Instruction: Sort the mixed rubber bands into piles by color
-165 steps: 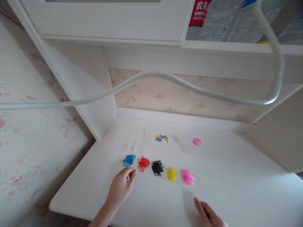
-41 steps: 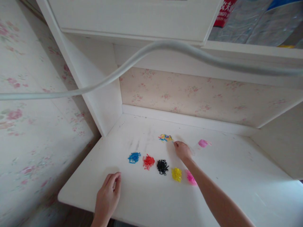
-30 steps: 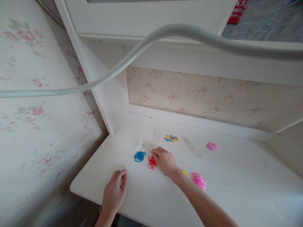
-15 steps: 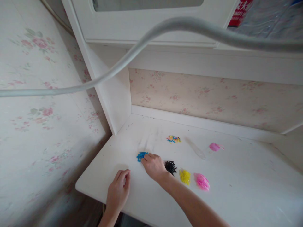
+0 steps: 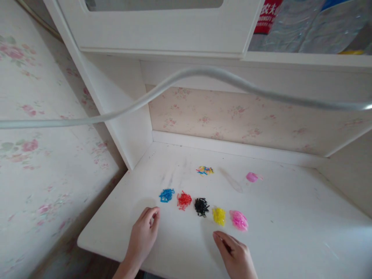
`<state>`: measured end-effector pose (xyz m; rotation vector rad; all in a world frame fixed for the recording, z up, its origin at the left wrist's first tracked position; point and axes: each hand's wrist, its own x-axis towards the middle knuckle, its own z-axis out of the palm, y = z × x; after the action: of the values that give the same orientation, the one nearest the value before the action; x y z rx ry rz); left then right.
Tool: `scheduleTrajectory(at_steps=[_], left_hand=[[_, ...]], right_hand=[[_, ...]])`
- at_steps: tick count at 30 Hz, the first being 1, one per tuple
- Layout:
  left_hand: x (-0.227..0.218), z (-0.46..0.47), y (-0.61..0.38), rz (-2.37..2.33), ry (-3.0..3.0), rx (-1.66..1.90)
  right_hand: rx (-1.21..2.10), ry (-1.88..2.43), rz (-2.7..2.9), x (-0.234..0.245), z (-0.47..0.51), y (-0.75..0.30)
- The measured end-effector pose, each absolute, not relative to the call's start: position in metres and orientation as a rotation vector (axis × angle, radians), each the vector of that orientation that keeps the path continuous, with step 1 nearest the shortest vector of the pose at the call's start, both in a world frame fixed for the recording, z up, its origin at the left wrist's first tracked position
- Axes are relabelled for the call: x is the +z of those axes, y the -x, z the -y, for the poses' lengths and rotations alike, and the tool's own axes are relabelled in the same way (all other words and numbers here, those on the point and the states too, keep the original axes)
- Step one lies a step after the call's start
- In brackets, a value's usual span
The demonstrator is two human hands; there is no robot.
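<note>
Five small heaps of tiny rubber bands lie in a row on the white desk (image 5: 290, 217): blue (image 5: 166, 195), red (image 5: 184, 200), black (image 5: 201, 206), yellow (image 5: 218, 216) and pink (image 5: 238, 220). A small mixed-colour heap (image 5: 204, 170) sits farther back. My left hand (image 5: 142, 237) rests on the desk just below the blue heap, fingers loosely curled, holding nothing. My right hand (image 5: 235, 256) lies near the front edge below the yellow and pink heaps, fingers bent, nothing seen in it.
A pink scrap (image 5: 251, 177) and a clear plastic bag (image 5: 232, 181) lie at the back of the desk. A grey cable (image 5: 186, 77) hangs across the view. Above are a white cabinet (image 5: 157, 23) and packed water bottles (image 5: 305, 23). Floral wallpaper stands left and behind.
My right hand has drawn back from the blue heap to the desk's front edge. My left hand has stayed put. The view has shifted a little.
</note>
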<state>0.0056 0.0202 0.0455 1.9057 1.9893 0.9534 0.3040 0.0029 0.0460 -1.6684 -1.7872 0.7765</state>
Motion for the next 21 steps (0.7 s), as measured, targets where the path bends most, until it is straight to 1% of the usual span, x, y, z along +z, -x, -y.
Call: scheduleTrajectory(at_steps=[4,8,14,21], left_hand=[[0.079,-0.057,-0.040,-1.825,-2.062,0.820],[0.094,-0.107,-0.079,-1.785,-2.183,0.539],[0.076,-0.174,-0.119,-1.797,-2.204,0.372],[0.058,-0.218,-0.140,-1.863,-2.184,0.267]], right_hand=[[0.762,1.916,1.575,0.022,0.008,-0.339],[0.745,1.908,1.540,0.017,0.007,-0.345],[0.705,1.922,1.532,0.018,0.002,-0.340],[0.714,1.902,1.544,0.016,0.001,-0.340]])
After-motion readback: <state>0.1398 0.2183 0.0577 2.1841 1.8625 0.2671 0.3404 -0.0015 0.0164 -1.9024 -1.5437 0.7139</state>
